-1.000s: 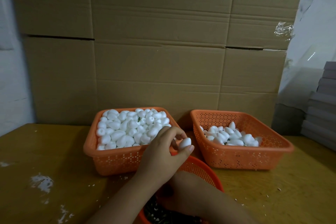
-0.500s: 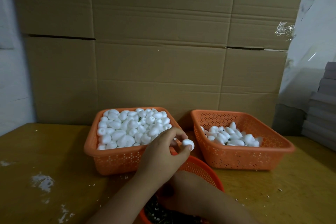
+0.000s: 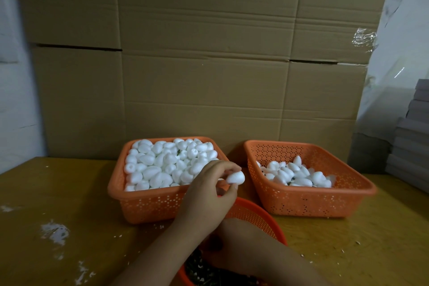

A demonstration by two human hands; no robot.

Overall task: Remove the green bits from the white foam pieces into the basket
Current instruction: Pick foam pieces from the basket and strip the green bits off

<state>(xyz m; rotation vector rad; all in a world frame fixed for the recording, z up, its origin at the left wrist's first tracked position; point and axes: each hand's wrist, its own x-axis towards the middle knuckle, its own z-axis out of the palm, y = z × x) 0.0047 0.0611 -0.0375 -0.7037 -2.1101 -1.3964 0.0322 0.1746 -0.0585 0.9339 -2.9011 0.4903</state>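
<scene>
A white foam piece (image 3: 235,177) is pinched at the fingertips of the left hand (image 3: 209,193), held in the air between the two rectangular baskets, its long axis lying roughly sideways and pointing toward the right basket (image 3: 308,202). That basket lies just right of the grip, nearer than the full left basket (image 3: 148,204). The right hand (image 3: 232,248) sits low inside the round basket (image 3: 257,218) of dark bits; whether it holds anything I cannot tell. All rest on the yellow surface (image 3: 58,193).
</scene>
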